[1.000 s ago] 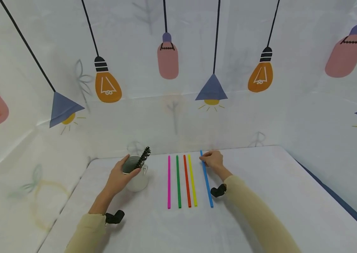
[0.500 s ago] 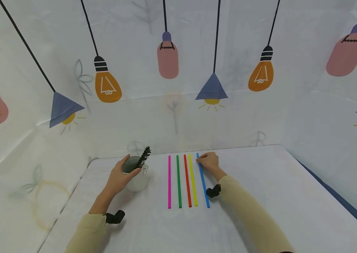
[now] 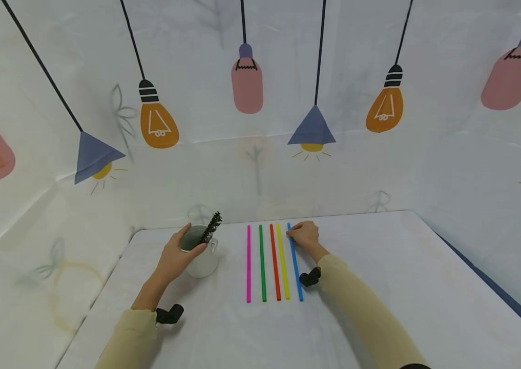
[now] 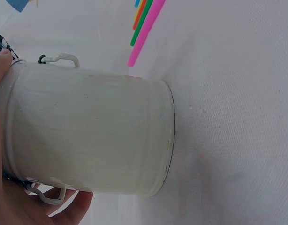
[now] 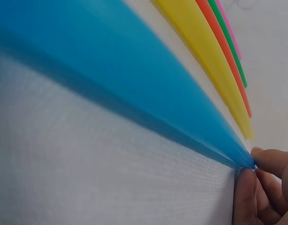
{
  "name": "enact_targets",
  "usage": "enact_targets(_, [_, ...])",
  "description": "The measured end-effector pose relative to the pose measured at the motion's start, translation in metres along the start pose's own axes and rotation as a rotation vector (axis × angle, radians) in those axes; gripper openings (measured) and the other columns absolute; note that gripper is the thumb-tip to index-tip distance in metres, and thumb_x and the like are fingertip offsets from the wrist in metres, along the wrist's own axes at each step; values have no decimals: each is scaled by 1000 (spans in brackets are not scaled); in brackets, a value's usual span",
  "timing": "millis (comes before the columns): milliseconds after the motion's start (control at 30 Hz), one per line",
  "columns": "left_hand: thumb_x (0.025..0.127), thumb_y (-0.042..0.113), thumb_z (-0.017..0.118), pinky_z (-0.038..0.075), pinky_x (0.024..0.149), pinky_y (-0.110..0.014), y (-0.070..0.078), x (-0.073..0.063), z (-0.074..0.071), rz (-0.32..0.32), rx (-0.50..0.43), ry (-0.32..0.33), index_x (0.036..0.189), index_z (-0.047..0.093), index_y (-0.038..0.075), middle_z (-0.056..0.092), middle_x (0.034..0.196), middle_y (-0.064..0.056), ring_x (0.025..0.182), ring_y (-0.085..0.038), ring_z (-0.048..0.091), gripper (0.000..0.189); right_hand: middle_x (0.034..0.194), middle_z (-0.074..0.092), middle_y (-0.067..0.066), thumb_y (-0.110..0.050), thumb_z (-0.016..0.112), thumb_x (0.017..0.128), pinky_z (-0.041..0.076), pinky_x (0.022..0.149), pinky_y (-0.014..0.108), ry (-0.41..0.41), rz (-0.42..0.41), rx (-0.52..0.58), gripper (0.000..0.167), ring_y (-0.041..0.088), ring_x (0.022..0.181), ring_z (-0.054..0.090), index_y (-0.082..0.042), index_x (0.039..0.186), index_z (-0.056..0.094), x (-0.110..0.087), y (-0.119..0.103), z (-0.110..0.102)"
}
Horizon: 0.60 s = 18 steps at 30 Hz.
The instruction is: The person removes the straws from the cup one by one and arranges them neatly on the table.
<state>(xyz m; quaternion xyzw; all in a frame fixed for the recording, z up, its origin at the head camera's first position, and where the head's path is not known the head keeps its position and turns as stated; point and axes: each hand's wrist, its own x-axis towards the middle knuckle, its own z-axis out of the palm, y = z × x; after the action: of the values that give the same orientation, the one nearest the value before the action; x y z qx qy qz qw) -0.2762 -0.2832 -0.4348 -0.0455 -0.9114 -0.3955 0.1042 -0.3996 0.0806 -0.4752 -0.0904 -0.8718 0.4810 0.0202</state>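
Note:
My left hand (image 3: 173,260) grips a white metal bucket (image 3: 203,265) near its rim, thumb and fingers spread round it. The bucket has small side handles, and a black speckled strip (image 3: 210,228) sticks up out of its mouth. In the left wrist view the bucket's side (image 4: 87,131) fills much of the frame. My right hand (image 3: 305,236) pinches the far end of a blue straw (image 3: 295,266) between thumb and fingers. In the right wrist view that blue straw (image 5: 116,70) runs to my fingertips (image 5: 259,157), lying along the white surface.
Left of the blue straw lie a yellow straw (image 3: 283,264), a red straw (image 3: 275,264), a green straw (image 3: 262,264) and a pink straw (image 3: 248,264), side by side on the white table (image 3: 223,338). A white wall sheet (image 3: 186,179) printed with lamps stands behind.
My right hand has shifted left with the blue straw, bringing it closer to the yellow one and nearer to parallel. My left hand and the bucket have stayed in place.

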Motion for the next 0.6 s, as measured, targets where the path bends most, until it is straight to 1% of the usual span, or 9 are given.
enact_targets(200, [86,58,65,27,104,-64,2,-1,0,-13,1,-6,155,23,13,25,154,-21,140,-42,24,93,76,67,9,-18,79,82,52,52,25,-2,6,3,23,16,59,62,0,95,73,1,0,0])
enact_targets(600, [86,58,65,26,104,-65,0,1,0,-6,6,-4,155,23,13,25,154,-21,140,-43,24,92,79,68,9,-20,79,82,52,53,25,-3,12,31,23,16,62,62,-1,94,73,0,0,0])
